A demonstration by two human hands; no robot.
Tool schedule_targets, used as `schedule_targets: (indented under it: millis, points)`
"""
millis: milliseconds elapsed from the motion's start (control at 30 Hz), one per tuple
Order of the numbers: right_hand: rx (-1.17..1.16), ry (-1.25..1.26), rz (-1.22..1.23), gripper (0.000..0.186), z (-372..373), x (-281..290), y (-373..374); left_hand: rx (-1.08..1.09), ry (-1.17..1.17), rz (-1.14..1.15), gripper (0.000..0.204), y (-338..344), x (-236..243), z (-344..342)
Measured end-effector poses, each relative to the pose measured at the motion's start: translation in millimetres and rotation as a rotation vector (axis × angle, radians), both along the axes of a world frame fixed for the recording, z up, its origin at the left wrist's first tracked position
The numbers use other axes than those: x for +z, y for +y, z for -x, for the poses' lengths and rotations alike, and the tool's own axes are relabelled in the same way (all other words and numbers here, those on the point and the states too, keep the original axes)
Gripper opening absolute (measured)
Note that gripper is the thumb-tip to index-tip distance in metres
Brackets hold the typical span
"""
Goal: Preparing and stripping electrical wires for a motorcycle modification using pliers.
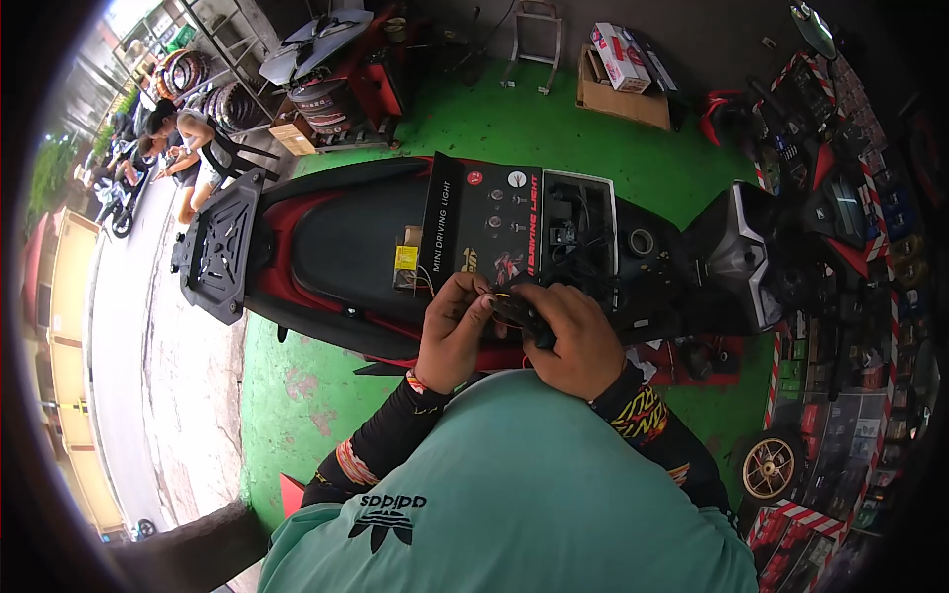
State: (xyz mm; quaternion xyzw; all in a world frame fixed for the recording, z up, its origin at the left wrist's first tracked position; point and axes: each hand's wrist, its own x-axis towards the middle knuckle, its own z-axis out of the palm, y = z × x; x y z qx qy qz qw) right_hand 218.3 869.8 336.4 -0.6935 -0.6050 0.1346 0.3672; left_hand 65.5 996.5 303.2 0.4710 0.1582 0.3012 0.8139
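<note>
Both my hands meet over the seat [346,252] of a black and red scooter, close to my body. My left hand [450,331] is closed, thumb and forefinger pinching the end of a thin wire with a yellow stretch [502,294]. My right hand [581,341] is closed around a dark bundle [529,321], apparently black wiring; its exact kind is partly hidden by the fingers. Just beyond the hands, an opened black cardboard box [494,222] lies on the seat, with dark parts and cables [578,232] in its tray. A small yellow-labelled carton [406,259] sits left of it.
The scooter's black rear rack [219,247] juts out left, its handlebar cover [746,257] right. Stocked shelves [870,395] line the right side. A gold wheel [769,467] stands lower right. A cardboard box [618,99] and a metal stand [534,44] are at the back. People [193,148] sit outside, far left.
</note>
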Motion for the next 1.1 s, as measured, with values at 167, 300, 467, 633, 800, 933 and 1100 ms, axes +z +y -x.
schedule_targets:
  millis: [167,300,467,633,800,933,1100]
  points:
    - [-0.022,-0.058,-0.032,0.06,0.4,1.6,0.1,0.009,0.012,-0.023,0.013,-1.3,1.2,0.1]
    - [-0.033,-0.093,-0.037,0.06,1.0,2.6,0.4,0.005,0.011,-0.012,0.014,-1.3,2.0,0.0]
    - [-0.026,-0.067,-0.018,0.06,1.0,1.3,1.2,0.018,-0.016,0.0,0.013,-2.4,0.8,-0.6]
    - [-0.029,-0.057,-0.017,0.06,0.5,-3.3,1.2,0.007,-0.043,0.008,0.014,-2.3,-0.2,-2.1]
    - [-0.025,-0.02,-0.011,0.062,0.5,-2.1,2.1,0.004,-0.047,0.028,0.014,-1.8,0.8,-2.3]
    - [-0.023,-0.017,-0.006,0.062,-0.6,-1.2,2.0,0.014,-0.045,0.011,0.013,-1.6,-0.1,-3.6]
    - [-0.023,0.005,-0.003,0.061,-1.0,-1.9,3.1,0.019,-0.033,0.007,0.013,-0.9,2.1,-4.2]
